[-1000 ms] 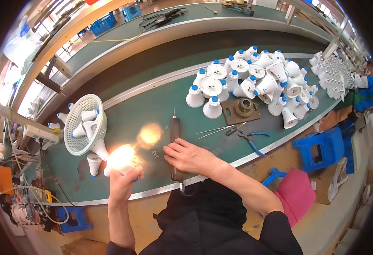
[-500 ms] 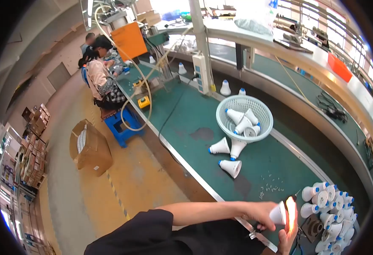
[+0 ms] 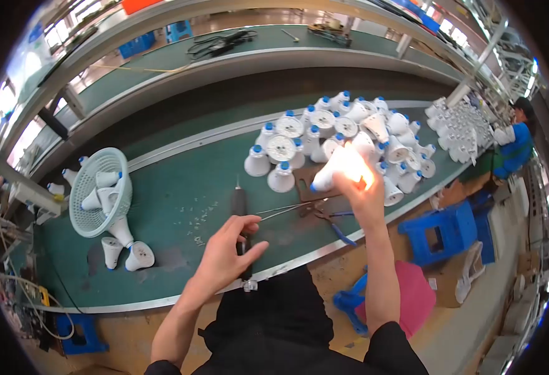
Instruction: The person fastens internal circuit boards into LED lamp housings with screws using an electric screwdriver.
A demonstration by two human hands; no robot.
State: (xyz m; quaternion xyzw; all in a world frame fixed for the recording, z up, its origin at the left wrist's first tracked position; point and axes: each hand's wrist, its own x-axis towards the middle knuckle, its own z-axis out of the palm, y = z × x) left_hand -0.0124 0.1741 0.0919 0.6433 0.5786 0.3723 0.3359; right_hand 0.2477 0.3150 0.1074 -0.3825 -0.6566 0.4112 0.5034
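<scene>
My right hand [image 3: 367, 195] is closed on a white lamp housing [image 3: 324, 180] with a blue tip, held tilted over the bench. A bright glow at its wide end hides part of the fingers. My left hand [image 3: 227, 250] is over a black screwdriver [image 3: 239, 203], thumb and fingers apart around its handle. The screwdriver's tip points away from me. Below the held housing lie pliers [image 3: 338, 230] with blue handles, thin metal rods [image 3: 280, 210] and a brown metal block [image 3: 305, 186]. Many similar lamp housings [image 3: 280, 149] stand crowded just beyond.
At left, a pale green basket [image 3: 76, 209] holds several housings, with more beside it. Small bits [image 3: 199, 225] are scattered on the green bench [image 3: 174, 259]. A blue stool [image 3: 440, 234] and a pink-topped seat [image 3: 405, 297] stand at right. A person in blue [image 3: 517, 147] sits farther right.
My view has swung right toward the pile of housings. My hands have moved apart: the left has come away from the lamp housing, and the right now holds the glowing one near the pile.
</scene>
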